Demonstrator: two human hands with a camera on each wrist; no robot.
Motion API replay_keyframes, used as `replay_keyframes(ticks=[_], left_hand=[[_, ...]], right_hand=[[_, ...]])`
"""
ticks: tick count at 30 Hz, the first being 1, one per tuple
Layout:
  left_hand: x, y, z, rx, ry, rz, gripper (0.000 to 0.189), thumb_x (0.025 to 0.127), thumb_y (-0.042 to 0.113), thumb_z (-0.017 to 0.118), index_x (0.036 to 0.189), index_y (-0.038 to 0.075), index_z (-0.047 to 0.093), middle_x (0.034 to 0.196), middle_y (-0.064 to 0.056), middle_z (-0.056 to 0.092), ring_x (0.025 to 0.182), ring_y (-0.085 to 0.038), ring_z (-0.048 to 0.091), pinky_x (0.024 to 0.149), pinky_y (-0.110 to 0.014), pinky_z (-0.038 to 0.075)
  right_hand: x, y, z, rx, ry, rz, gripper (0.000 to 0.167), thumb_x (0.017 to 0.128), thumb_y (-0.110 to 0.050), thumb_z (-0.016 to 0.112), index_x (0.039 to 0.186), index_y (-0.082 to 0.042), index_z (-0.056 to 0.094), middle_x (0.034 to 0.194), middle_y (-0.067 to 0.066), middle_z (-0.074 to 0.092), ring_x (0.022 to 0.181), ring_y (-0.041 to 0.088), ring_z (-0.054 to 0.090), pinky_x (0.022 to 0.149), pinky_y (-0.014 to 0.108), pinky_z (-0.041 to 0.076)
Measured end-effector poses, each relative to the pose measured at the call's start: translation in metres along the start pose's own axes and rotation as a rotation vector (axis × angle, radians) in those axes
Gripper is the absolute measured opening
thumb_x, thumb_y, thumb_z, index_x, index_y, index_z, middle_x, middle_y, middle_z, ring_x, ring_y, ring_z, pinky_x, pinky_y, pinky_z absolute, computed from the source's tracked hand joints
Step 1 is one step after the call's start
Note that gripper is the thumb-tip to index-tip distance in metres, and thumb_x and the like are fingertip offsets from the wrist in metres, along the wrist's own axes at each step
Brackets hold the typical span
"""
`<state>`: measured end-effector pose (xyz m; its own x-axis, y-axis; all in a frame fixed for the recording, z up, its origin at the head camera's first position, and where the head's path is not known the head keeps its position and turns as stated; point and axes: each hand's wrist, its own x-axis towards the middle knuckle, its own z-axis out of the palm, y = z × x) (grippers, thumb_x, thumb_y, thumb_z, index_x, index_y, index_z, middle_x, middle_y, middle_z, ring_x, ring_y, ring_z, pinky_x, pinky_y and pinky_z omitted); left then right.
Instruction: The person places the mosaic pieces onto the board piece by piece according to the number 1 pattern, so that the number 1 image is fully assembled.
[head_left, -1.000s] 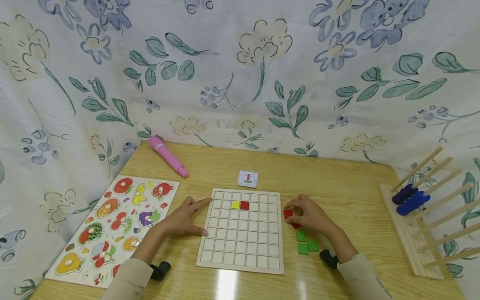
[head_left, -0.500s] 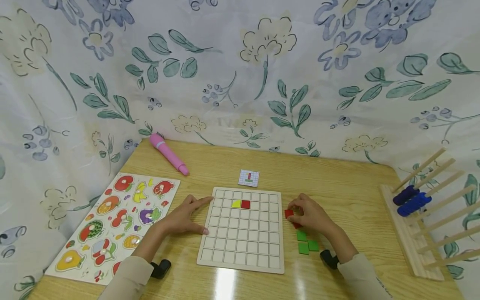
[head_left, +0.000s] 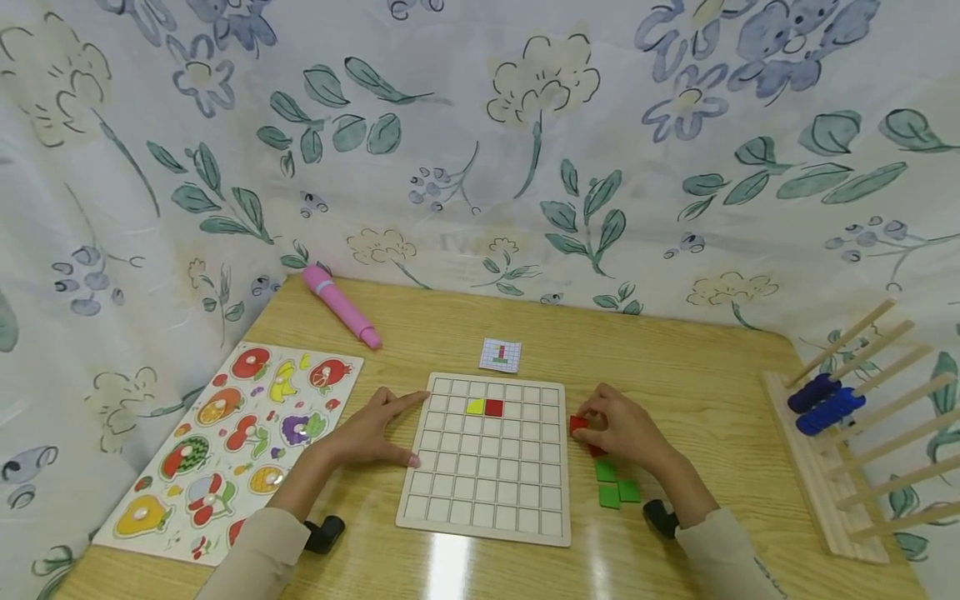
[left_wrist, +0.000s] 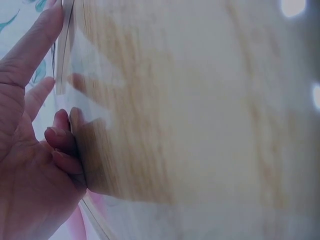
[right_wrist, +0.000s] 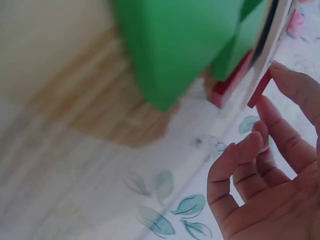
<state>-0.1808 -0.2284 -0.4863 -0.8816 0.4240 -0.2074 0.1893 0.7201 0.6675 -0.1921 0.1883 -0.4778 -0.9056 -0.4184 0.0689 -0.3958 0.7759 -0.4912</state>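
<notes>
A pale square-grid board [head_left: 483, 479] lies between the hands, with a yellow piece with a slanted corner [head_left: 475, 407] and a red square tile [head_left: 493, 407] side by side in its second row. At the board's left edge, the left hand [head_left: 367, 435] rests with thumb and index finger spread apart, their tips touching the rim; its other fingers are curled in the left wrist view. Just right of the board, the right hand [head_left: 621, 427] pinches another red square tile [right_wrist: 260, 90] between thumb and index finger. Under that hand lies one more red tile [head_left: 596, 451], partly hidden.
Several green tiles [head_left: 609, 496] lie below the right hand. A small pattern card [head_left: 500, 355] sits behind the board. Left are a fruit puzzle board [head_left: 168, 533] and a pink toy microphone [head_left: 341, 307]. A wooden peg rack [head_left: 810, 475] with blue beads stands right.
The head view has shifted slightly. Both hands, the board and the tiles keep nearly the same places, and the right hand still pinches the red square tile.
</notes>
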Motion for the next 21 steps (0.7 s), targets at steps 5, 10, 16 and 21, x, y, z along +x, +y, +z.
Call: replay_keyframes(ticks=[5,10,16,21], left_hand=[[-0.001,-0.001,0.0,-0.008,0.001,0.005,0.103,0.07,0.046,0.088,0.156,0.028,0.034,0.101,-0.008,0.035,0.083,-0.02,0.039,0.076,-0.036,0.036],[-0.001,-0.001,0.0,-0.021,0.0,0.021,0.102,0.071,0.044,0.088,0.156,0.025,0.035,0.101,-0.009,0.035,0.085,-0.02,0.039,0.077,-0.037,0.036],[-0.001,0.0,-0.001,-0.053,0.001,0.018,0.102,0.07,0.041,0.089,0.155,0.023,0.036,0.101,-0.008,0.034,0.088,-0.021,0.039,0.08,-0.039,0.036],[-0.001,0.0,-0.001,-0.057,0.0,0.015,0.102,0.07,0.04,0.09,0.155,0.022,0.036,0.101,-0.009,0.034,0.087,-0.022,0.039,0.079,-0.039,0.036]], right_hand=[[0.003,-0.01,0.0,0.078,0.024,-0.037,0.021,0.081,-0.024,0.083,0.095,-0.011,0.073,0.092,-0.001,0.054,0.08,0.013,0.05,0.068,0.027,0.044],[0.009,-0.024,0.002,0.187,0.003,-0.051,0.022,0.081,-0.024,0.083,0.096,-0.011,0.073,0.092,0.001,0.055,0.075,0.013,0.047,0.065,0.025,0.042],[0.02,-0.04,0.009,0.216,-0.026,-0.066,0.021,0.081,-0.024,0.083,0.096,-0.013,0.073,0.093,0.001,0.055,0.074,0.012,0.048,0.064,0.024,0.042],[0.03,-0.054,0.012,0.234,-0.067,-0.083,0.02,0.083,-0.025,0.082,0.097,-0.014,0.073,0.096,0.002,0.056,0.078,0.015,0.048,0.066,0.025,0.043]])
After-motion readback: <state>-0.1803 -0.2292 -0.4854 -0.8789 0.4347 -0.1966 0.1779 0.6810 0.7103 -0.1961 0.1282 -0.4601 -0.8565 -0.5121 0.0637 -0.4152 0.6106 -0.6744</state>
